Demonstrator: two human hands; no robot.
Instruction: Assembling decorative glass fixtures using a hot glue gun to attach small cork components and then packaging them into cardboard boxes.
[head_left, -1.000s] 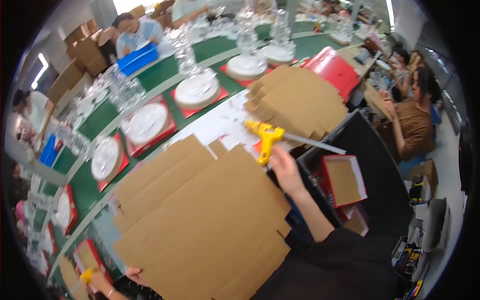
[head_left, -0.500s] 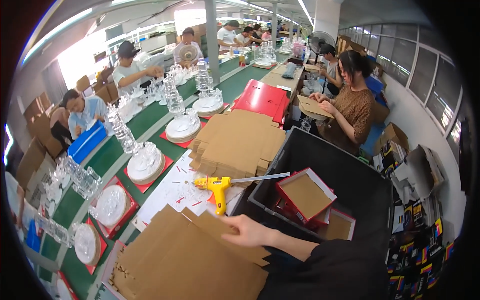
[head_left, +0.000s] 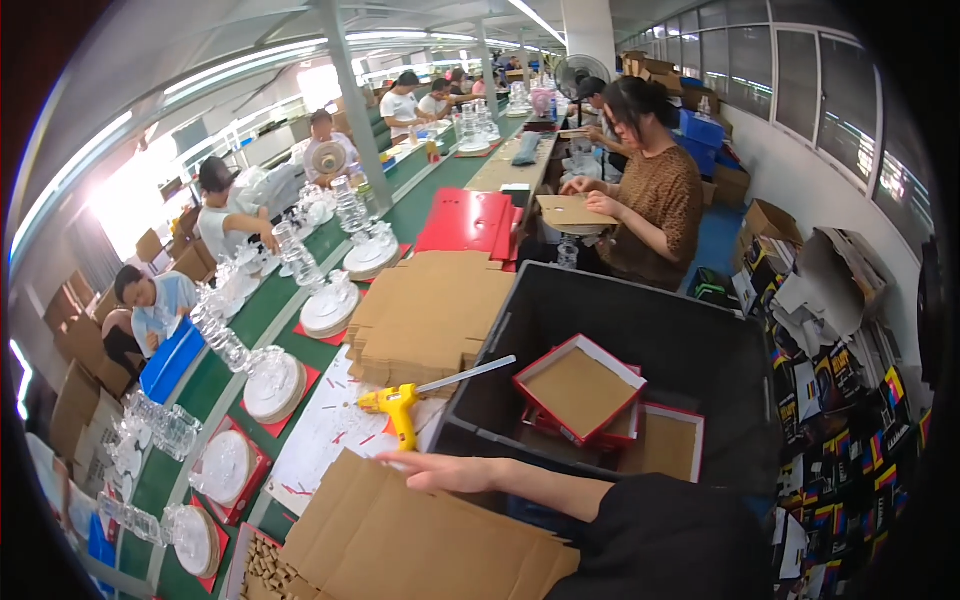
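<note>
My right hand [head_left: 440, 472] reaches in from the lower right, fingers stretched out flat at the far edge of a brown die-cut cardboard sheet [head_left: 400, 540]. It holds nothing that I can see; whether it touches the sheet I cannot tell. Just beyond my fingertips a yellow hot glue gun [head_left: 400, 408] lies on the white work surface [head_left: 318, 425], with a long glue stick [head_left: 465, 374] out of its back. Behind the gun sits a stack of flat brown cardboard [head_left: 430, 310]. My left hand is out of view.
A black bin [head_left: 660, 320] on the right holds red-edged shallow boxes [head_left: 580, 390]. An open box of small brown pieces [head_left: 262, 572] sits lower left. Clear ornaments on round bases [head_left: 275, 385] line the green conveyor [head_left: 250, 330]. A co-worker [head_left: 650, 180] handles cardboard beyond the bin.
The view has turned rightward, so most things sit further left. The cardboard under my hand has shifted right, uncovering more small brown pieces. My fingers lie flatter.
</note>
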